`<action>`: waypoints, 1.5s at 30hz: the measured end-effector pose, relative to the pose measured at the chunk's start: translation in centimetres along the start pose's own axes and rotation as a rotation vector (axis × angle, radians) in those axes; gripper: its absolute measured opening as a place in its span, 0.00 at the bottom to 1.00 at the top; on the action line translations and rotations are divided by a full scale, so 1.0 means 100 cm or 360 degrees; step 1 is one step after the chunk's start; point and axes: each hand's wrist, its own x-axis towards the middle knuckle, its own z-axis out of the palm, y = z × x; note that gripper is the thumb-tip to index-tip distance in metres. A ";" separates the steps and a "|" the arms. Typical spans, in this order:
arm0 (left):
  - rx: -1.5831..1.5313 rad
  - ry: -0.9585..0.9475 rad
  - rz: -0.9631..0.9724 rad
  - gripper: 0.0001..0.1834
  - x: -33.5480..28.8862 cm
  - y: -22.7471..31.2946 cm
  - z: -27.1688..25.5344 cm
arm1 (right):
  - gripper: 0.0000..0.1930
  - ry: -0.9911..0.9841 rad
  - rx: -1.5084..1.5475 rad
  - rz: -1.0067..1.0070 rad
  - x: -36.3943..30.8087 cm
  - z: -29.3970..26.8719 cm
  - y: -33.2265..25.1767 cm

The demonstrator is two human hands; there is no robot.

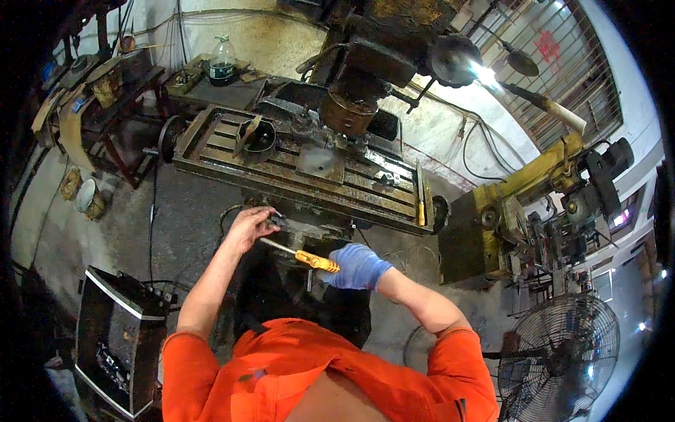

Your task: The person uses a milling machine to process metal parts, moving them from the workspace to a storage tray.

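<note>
My bare left hand (pixel 249 228) is closed, its fingertips pinching a small dark metal part (pixel 278 219) in front of the machine table. My right hand (pixel 356 267), in a blue glove, grips the rear of a yellow-handled tool (pixel 316 261). The tool's slim metal shaft points left, its tip just below the part in my left fingers; whether the two touch I cannot tell. Both hands are held in the air, short of the near edge of the slotted milling machine table (pixel 281 178). The glove hides the end of the handle.
A dark bowl-like container (pixel 259 138) and a long yellow-handled tool (pixel 422 211) rest on the machine table, beneath the spindle head (pixel 349 112). A black box (pixel 116 337) stands at the lower left, a large fan (pixel 560 355) at the lower right. A yellow machine (pixel 485 218) stands right.
</note>
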 end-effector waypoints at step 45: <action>0.1297 0.1639 0.0590 0.21 -0.342 0.084 -0.168 | 0.17 -0.0079 0.0904 -0.0530 0.047 0.020 -0.054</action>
